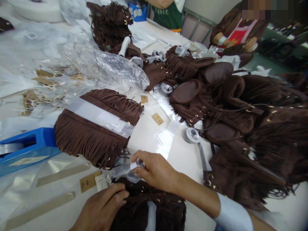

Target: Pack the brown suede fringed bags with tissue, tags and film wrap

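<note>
A brown fringed suede bag (154,211) lies at the near edge under both my hands. My right hand (156,170) pinches a small clear plastic wrap with a white piece (131,168) at the bag's top. My left hand (102,208) is closed, fingertips pressing on the bag's left top edge beside a white tag (101,182) and a brown paper tag (89,181). Another fringed bag (96,128) with a clear plastic band across it lies flat just beyond.
A heap of brown fringed bags (240,112) fills the right side. A blue tape dispenser (26,149) sits at left, crumpled clear plastic bags (91,67) behind. Loose tags (157,118) and a tape roll (192,134) lie mid-table. Another person (238,32) works far right.
</note>
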Demonstrator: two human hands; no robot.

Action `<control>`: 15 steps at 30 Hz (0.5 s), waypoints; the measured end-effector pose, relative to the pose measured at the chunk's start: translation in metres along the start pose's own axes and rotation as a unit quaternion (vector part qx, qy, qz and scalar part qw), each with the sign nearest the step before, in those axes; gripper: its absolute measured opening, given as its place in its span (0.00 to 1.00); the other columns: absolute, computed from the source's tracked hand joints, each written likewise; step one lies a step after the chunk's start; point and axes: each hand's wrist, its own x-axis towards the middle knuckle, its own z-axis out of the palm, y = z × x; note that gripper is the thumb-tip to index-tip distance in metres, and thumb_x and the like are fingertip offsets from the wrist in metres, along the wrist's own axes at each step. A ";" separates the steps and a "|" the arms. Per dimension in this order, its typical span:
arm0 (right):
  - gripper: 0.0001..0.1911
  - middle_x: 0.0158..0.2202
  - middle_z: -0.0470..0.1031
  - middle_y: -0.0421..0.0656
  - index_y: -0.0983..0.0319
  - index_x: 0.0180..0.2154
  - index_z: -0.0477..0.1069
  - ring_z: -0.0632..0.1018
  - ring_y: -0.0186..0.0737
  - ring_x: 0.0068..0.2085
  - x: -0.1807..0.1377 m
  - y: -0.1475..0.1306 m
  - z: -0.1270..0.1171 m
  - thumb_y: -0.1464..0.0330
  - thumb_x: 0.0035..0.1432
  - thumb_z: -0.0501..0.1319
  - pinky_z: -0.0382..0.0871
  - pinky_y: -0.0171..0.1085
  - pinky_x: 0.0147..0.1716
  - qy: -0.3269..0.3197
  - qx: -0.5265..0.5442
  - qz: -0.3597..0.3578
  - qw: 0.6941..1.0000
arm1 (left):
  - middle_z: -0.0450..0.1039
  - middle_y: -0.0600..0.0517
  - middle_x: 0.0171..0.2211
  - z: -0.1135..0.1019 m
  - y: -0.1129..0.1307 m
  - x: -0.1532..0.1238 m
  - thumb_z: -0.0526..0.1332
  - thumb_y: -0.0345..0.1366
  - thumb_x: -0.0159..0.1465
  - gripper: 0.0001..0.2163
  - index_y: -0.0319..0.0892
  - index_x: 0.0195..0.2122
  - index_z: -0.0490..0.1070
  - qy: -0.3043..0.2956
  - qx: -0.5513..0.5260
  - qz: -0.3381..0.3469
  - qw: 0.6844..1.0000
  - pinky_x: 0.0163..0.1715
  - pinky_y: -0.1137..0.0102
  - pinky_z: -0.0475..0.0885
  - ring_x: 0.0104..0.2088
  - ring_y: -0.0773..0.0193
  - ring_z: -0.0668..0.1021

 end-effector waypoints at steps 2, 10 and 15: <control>0.13 0.33 0.73 0.37 0.57 0.47 0.67 0.73 0.35 0.32 -0.012 0.014 0.011 0.68 0.60 0.63 0.62 0.31 0.31 -0.027 0.042 0.057 0.997 | 0.78 0.51 0.45 -0.006 0.001 0.005 0.52 0.34 0.70 0.11 0.48 0.47 0.73 -0.007 -0.037 -0.028 0.999 0.42 0.79 0.75 0.41 0.68 0.82; 0.10 0.39 0.72 0.43 0.61 0.41 0.70 0.73 0.36 0.36 -0.022 0.032 0.025 0.66 0.58 0.65 0.64 0.32 0.33 -0.086 0.009 0.009 0.996 | 0.70 0.50 0.55 -0.007 0.006 0.012 0.56 0.35 0.68 0.09 0.50 0.45 0.72 -0.031 -0.063 -0.089 0.994 0.46 0.74 0.76 0.50 0.63 0.78; 0.09 0.38 0.74 0.48 0.64 0.43 0.69 0.76 0.41 0.30 -0.017 0.018 0.025 0.69 0.62 0.57 0.66 0.36 0.25 -0.069 -0.199 -0.058 0.976 | 0.69 0.51 0.60 -0.005 0.005 0.018 0.55 0.37 0.68 0.08 0.51 0.44 0.73 -0.049 -0.052 -0.085 0.994 0.44 0.70 0.78 0.51 0.60 0.79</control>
